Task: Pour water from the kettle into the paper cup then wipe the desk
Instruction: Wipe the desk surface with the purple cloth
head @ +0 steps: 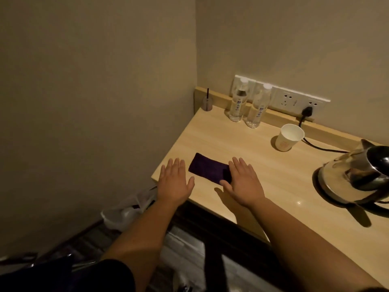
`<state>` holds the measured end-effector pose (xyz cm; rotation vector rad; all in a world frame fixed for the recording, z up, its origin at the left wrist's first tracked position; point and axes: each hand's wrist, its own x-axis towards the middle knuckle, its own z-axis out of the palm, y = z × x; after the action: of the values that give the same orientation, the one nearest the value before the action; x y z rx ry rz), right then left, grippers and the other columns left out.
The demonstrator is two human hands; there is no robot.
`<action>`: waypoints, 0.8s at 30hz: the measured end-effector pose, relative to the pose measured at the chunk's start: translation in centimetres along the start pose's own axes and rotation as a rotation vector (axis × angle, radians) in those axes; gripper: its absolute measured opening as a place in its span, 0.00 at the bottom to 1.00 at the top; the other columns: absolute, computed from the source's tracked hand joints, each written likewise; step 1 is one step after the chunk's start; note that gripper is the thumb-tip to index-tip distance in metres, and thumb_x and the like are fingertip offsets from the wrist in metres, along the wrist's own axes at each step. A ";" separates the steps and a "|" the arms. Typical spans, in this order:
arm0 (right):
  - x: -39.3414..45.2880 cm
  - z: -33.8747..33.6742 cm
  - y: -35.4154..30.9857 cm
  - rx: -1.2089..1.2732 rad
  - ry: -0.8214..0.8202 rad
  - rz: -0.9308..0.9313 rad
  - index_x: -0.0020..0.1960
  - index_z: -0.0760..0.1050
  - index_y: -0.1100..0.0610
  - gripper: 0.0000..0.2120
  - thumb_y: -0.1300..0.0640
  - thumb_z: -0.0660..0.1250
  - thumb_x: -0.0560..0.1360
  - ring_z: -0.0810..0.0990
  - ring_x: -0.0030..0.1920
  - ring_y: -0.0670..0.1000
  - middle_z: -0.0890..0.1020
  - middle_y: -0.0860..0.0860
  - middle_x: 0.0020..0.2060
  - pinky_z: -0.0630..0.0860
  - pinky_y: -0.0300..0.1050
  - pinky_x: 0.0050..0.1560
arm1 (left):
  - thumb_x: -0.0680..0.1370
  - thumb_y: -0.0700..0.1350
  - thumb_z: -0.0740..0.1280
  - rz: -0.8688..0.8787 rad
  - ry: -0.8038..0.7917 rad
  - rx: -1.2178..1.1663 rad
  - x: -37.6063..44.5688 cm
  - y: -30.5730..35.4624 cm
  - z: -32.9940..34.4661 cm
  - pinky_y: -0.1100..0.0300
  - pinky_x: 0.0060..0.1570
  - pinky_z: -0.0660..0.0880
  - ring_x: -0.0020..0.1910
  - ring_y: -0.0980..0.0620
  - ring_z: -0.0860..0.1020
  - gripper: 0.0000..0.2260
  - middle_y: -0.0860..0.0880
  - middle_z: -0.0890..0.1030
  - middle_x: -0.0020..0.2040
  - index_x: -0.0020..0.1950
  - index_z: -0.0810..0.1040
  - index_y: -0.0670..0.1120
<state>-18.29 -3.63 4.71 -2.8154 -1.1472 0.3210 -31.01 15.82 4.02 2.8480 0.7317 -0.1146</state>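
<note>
Steel and likely heavy with water, the kettle (355, 173) sat on its base at the desk's (242, 144) right, best lifted by its handle, while both hands, left hand (174, 182) and right hand (244, 184), hovered open, holding nothing.

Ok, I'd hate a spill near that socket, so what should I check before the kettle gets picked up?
1. Cup upright, mouth open: ok.
2. Cup clear of the bottles: ok.
3. Kettle on its base, in reach of the right hand: ok.
4. Both hands free, left hand flat and open: ok.
5. Cloth ready on the desk: ok.
6. Water in the kettle: cannot tell.
</note>
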 end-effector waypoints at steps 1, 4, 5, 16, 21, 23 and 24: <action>0.5 0.1 -0.9 -0.009 -0.003 -0.004 0.75 0.57 0.58 0.35 0.35 0.49 0.77 0.54 0.76 0.58 0.60 0.56 0.76 0.53 0.57 0.74 | 0.81 0.58 0.51 -0.007 -0.003 -0.008 0.0 -1.1 -0.1 0.48 0.76 0.43 0.78 0.45 0.49 0.31 0.43 0.55 0.79 0.79 0.52 0.43; 1.8 0.4 -2.9 -0.041 -0.006 -0.017 0.72 0.60 0.58 0.34 0.35 0.48 0.77 0.60 0.72 0.58 0.65 0.56 0.73 0.58 0.57 0.71 | 0.81 0.58 0.51 -0.029 0.001 -0.021 0.2 -4.0 -0.3 0.47 0.76 0.45 0.78 0.44 0.50 0.31 0.43 0.56 0.79 0.79 0.53 0.43; 2.3 0.6 -3.4 -0.056 0.000 -0.021 0.71 0.62 0.58 0.33 0.35 0.48 0.76 0.62 0.70 0.57 0.68 0.56 0.71 0.61 0.57 0.70 | 0.81 0.58 0.52 -0.040 0.009 -0.027 0.4 -4.9 -0.2 0.47 0.75 0.46 0.78 0.44 0.51 0.31 0.43 0.57 0.79 0.79 0.53 0.42; 6.3 3.4 -5.9 -0.076 -0.075 -0.093 0.75 0.57 0.57 0.36 0.34 0.46 0.77 0.58 0.74 0.58 0.62 0.56 0.75 0.56 0.57 0.73 | 0.81 0.57 0.52 -0.285 -0.015 -0.125 4.0 -10.0 2.4 0.48 0.74 0.49 0.77 0.42 0.54 0.31 0.40 0.57 0.78 0.78 0.53 0.39; 7.0 5.2 -5.0 -0.039 -0.097 -0.148 0.78 0.46 0.53 0.33 0.37 0.46 0.79 0.48 0.77 0.56 0.50 0.54 0.78 0.46 0.55 0.75 | 0.82 0.57 0.49 -0.419 -0.072 -0.351 7.2 -10.9 4.8 0.46 0.63 0.68 0.67 0.39 0.68 0.26 0.38 0.67 0.72 0.72 0.64 0.39; 7.3 6.0 -4.5 -0.065 -0.092 -0.175 0.78 0.46 0.52 0.32 0.37 0.42 0.80 0.46 0.77 0.57 0.49 0.54 0.78 0.44 0.54 0.75 | 0.83 0.57 0.47 -0.423 -0.128 -0.426 8.3 -10.7 5.3 0.48 0.56 0.72 0.58 0.39 0.75 0.26 0.39 0.76 0.63 0.64 0.73 0.40; 7.4 6.3 -4.4 -0.079 -0.092 -0.182 0.78 0.46 0.52 0.31 0.37 0.41 0.80 0.45 0.77 0.57 0.49 0.54 0.78 0.43 0.54 0.75 | 0.83 0.58 0.46 -0.418 -0.155 -0.457 8.7 -10.6 5.5 0.48 0.55 0.73 0.56 0.39 0.76 0.27 0.39 0.78 0.59 0.62 0.75 0.41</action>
<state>-17.51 4.65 -1.90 -2.7597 -1.4548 0.4024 -28.63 27.81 -4.27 2.2018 1.1402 -0.1973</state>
